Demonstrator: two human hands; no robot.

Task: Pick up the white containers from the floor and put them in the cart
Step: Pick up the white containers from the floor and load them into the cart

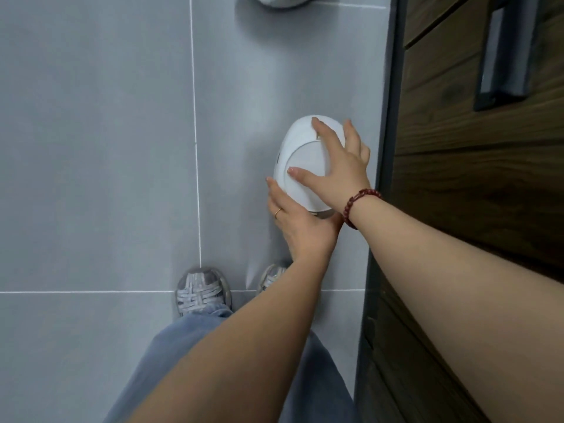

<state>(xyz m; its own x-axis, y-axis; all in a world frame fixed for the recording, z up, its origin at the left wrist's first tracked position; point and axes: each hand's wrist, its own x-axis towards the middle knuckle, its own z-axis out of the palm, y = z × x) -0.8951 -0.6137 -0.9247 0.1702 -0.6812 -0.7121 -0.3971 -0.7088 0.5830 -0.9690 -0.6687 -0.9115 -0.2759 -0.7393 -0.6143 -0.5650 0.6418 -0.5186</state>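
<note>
A round white container stands on the grey tiled floor beside the dark wooden cabinet, seen from above with its lid facing me. My right hand, with a red bead bracelet at the wrist, is spread over the lid and far side. My left hand, wearing a ring, presses against the near lower side of the container. Both hands grip it between them. The container's base is hidden. No cart is in view.
A dark wooden cabinet with a metal handle rises along the right. My two grey shoes stand just below the container. A grey-white object sits at the top edge. Grey floor tiles stretch to the left.
</note>
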